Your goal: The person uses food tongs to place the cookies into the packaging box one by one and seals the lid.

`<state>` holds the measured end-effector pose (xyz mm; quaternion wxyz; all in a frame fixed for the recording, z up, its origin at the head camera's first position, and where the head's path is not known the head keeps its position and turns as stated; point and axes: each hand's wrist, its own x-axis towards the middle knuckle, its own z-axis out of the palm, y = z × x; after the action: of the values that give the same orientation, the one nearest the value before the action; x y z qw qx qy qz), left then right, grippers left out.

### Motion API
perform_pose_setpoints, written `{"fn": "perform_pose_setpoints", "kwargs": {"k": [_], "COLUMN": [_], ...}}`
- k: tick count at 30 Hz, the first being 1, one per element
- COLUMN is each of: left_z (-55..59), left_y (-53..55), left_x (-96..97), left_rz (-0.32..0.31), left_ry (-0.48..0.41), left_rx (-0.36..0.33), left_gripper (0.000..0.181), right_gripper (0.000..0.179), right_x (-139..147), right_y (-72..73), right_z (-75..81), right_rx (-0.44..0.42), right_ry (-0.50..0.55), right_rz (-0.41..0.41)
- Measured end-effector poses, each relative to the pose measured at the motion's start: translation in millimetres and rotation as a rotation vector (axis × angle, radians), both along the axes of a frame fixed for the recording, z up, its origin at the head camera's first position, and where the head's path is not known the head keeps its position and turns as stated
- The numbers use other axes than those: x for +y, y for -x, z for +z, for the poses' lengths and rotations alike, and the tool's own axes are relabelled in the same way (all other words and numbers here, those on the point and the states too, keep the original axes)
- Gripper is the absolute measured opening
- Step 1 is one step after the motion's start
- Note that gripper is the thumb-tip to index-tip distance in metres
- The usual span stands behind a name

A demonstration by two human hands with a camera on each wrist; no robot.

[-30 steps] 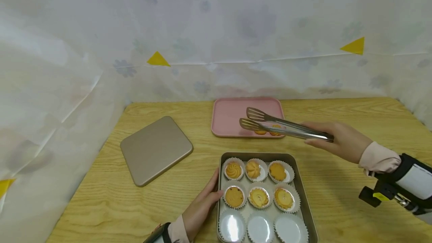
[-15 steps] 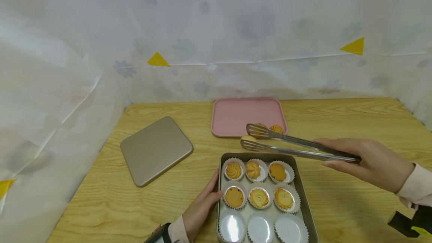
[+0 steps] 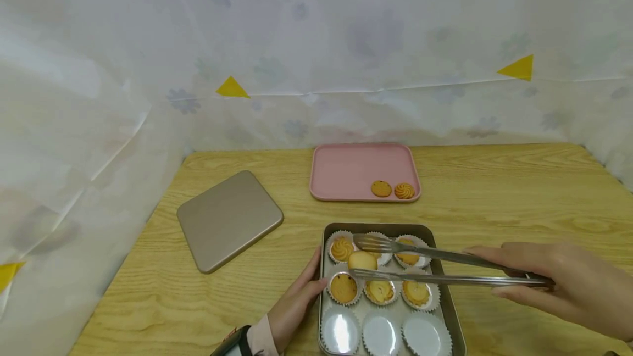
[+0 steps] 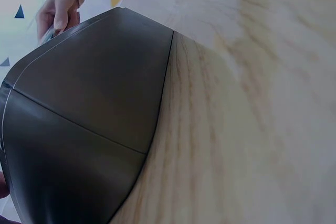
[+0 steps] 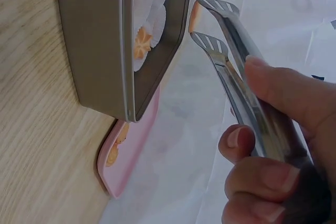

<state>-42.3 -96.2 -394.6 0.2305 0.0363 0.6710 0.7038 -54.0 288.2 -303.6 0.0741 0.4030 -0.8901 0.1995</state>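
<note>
My right hand (image 3: 568, 284) grips metal tongs (image 3: 475, 279) with slotted tips, over a rectangular metal tin (image 3: 395, 229). Between the tong tips is a round pale cookie (image 3: 363, 260), held above the tin; the right wrist view shows this cookie (image 5: 195, 17) edge-on. Inside the tin, cookies such as a swirled one (image 3: 341, 249) sit in white paper cups in the back and middle rows. Front-row cups, like the left cup (image 3: 340, 329), hold no cookie. My left hand (image 3: 294, 304) rests against the tin's left wall, thumb at the rim and fingers extended along the side.
Behind the tin stands a pink tray (image 3: 346, 172) with a speckled cookie (image 3: 381, 188) and a swirl cookie (image 3: 404, 191) near its front right corner. A flat metal lid (image 3: 229, 221) lies to the left on the wooden table (image 3: 148, 301). Pale sheeting (image 3: 316, 43) hangs behind.
The tongs have come from over the pink tray toward me, now carrying the pale cookie over the tin. My right hand has moved right and nearer; the left hand has stayed put.
</note>
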Motion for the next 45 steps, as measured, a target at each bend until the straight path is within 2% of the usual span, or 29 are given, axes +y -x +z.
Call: {"fn": "perform_pose_setpoints", "kwargs": {"k": [8,10,15,18,25,34,45], "left_z": [1.0,1.0,0.7,0.6,-0.7,-0.2,-0.3], "left_y": [-0.3,-0.2,0.6,1.0,0.9,0.9,1.2], "left_x": [0.4,0.5,0.7,0.5,0.5,0.4,0.8], "left_rz": [0.000,-0.001,-0.002,-0.002,-0.004,-0.008,-0.011], "left_ry": [-0.002,-0.005,-0.009,-0.012,-0.021,-0.038,-0.027], "left_rx": [0.018,0.019,0.006,-0.002,0.013,-0.003,-0.001], "left_gripper": [0.068,0.068,0.068,0.068,0.068,0.069,0.069], "right_gripper": [0.065,0.065,0.061,0.060,0.059,0.054,0.052], "right_x": [-7,-11,-25,-31,-38,-42,-43], "right_y": [-13.5,-15.5,-15.4,-13.2,-11.3,-7.5,-6.7], "right_z": [-8.4,-10.2,-14.3,-16.2,-21.6,-25.0,-25.5], "right_rx": [-0.077,-0.082,-0.027,-0.029,-0.078,-0.116,-0.097], "right_ry": [0.013,0.009,0.051,0.072,0.030,0.033,0.037], "right_rz": [0.190,0.213,0.307,0.363,0.338,0.326,0.335]}}
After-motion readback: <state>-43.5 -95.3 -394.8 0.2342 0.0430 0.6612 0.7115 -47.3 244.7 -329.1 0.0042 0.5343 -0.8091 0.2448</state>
